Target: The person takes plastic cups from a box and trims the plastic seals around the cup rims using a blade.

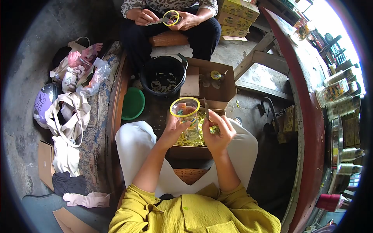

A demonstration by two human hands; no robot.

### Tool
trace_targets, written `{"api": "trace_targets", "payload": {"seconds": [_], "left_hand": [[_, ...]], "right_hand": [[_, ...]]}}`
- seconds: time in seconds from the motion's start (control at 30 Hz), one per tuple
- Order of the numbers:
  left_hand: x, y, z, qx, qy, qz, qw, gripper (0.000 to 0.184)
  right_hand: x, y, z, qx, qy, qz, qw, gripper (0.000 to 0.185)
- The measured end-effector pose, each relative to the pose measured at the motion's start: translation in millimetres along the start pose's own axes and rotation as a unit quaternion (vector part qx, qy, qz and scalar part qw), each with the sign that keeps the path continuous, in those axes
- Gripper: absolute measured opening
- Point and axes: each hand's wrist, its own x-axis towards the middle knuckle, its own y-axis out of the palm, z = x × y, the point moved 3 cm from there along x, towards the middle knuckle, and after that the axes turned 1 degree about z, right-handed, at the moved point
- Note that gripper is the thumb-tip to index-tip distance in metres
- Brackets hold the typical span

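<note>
My left hand (172,131) is wrapped around a clear plastic cup (192,132) with a yellow rim and a printed label; the rim faces up toward me. Beside it, my right hand (220,134) grips a small knife (206,109), its blade pointing up and apart from the cup. Beneath both hands, a cardboard box (189,152) between my knees holds a heap of yellow-green strips (200,140). The hands partly cover the heap.
Opposite sits a person whose hands (186,20) hold a similar yellow-rimmed cup (171,18) and a blade. Between us stand a black bucket (147,83) and another cardboard box (230,87). A green lid (133,103) lies left; a red-edged table (289,77) runs along the right.
</note>
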Motion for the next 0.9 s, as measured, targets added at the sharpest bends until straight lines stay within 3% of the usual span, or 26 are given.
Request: {"api": "trace_targets", "payload": {"seconds": [0.5,0.9], "left_hand": [[-0.6,10.2,-11.1,0.074,0.057,-0.005,0.996,0.063],[0.3,13.0,-14.3,0.176,0.071,-0.011,0.982,0.060]], "right_hand": [[-6.3,8.5,2.0,-0.044,-0.045,0.010,0.998,0.034],[-6.6,8.7,-4.0,-0.064,-0.013,0.011,0.998,0.035]]}}
